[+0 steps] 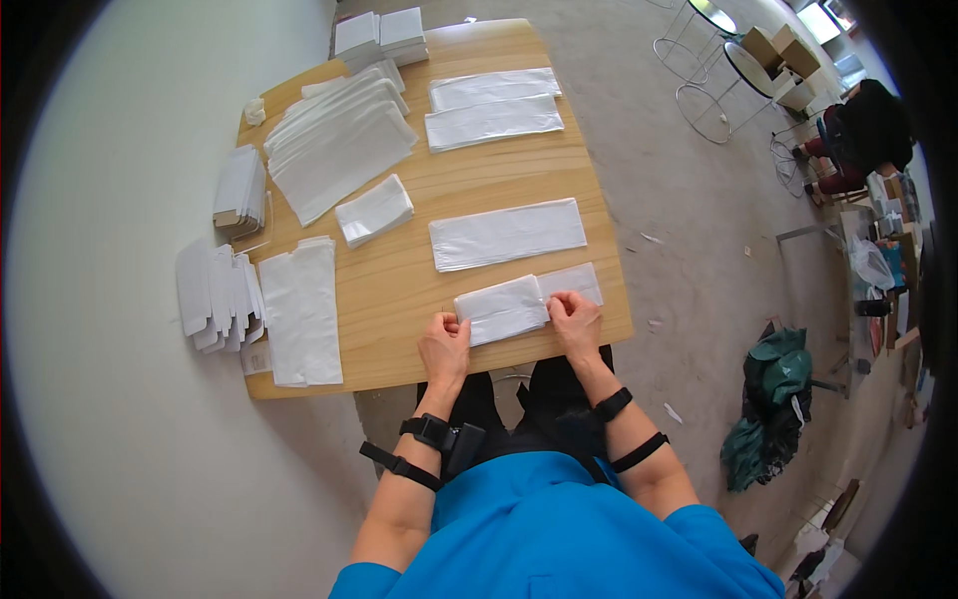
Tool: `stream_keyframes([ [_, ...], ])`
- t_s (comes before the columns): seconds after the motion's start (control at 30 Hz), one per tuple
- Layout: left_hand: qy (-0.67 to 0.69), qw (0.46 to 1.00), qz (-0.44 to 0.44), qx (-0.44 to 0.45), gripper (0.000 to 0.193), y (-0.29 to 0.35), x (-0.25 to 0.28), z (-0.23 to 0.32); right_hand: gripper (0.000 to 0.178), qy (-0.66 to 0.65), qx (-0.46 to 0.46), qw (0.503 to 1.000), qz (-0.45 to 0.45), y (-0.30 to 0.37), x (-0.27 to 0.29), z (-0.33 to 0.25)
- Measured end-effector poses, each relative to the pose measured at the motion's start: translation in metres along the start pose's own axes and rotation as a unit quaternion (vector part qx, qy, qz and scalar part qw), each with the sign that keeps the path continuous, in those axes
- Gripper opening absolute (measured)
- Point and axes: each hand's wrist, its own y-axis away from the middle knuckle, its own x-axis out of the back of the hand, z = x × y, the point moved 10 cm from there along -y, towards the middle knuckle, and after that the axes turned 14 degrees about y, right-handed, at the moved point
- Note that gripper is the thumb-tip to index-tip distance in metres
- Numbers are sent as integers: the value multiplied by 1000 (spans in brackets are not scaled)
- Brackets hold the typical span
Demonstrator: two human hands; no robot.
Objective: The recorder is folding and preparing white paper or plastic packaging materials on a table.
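Note:
Near the front edge of the table, a thin white sheet (502,310) lies folded over, with a flatter part of white material (577,283) reaching out beyond its right end. Whether it is paper or plastic I cannot tell. My left hand (445,347) has its fingers curled closed at the sheet's left edge. At the right edge of the fold, my right hand (576,321) pinches the sheet between thumb and fingers. Just beyond them lies a long white folded strip (508,235), touched by neither hand.
Fanned white sheets (339,145), a small folded bundle (375,211) and a flat stack (300,311) cover the wooden table's (389,299) left side. White boxes (381,38) stand at the far left corner. Two more strips (494,108) lie far right. A person (866,130) sits at right.

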Motion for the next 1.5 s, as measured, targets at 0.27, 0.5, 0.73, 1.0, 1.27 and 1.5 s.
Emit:
stream_keyframes([
  [0.27,43,999,-10,-25,13,-4,-1,-3,15,-23,26,999,-33,4,1,-12],
  [0.5,66,997,-37,-37,13,-5,0,4,14,-9,38,999,-33,8,4,-20],
  [0.73,57,974,-142,-166,12,18,-28,70,15,41,122,991,44,6,30,-55],
  [1.0,91,970,-197,-106,13,-5,-66,29,14,-229,-18,971,-63,-8,-33,-18],
  [1.27,108,964,-231,-75,16,-6,-65,22,11,-31,126,991,34,-26,8,-74],
  [1.5,107,967,-214,-87,20,-5,-72,22,21,124,242,961,-46,-49,-74,-154],
])
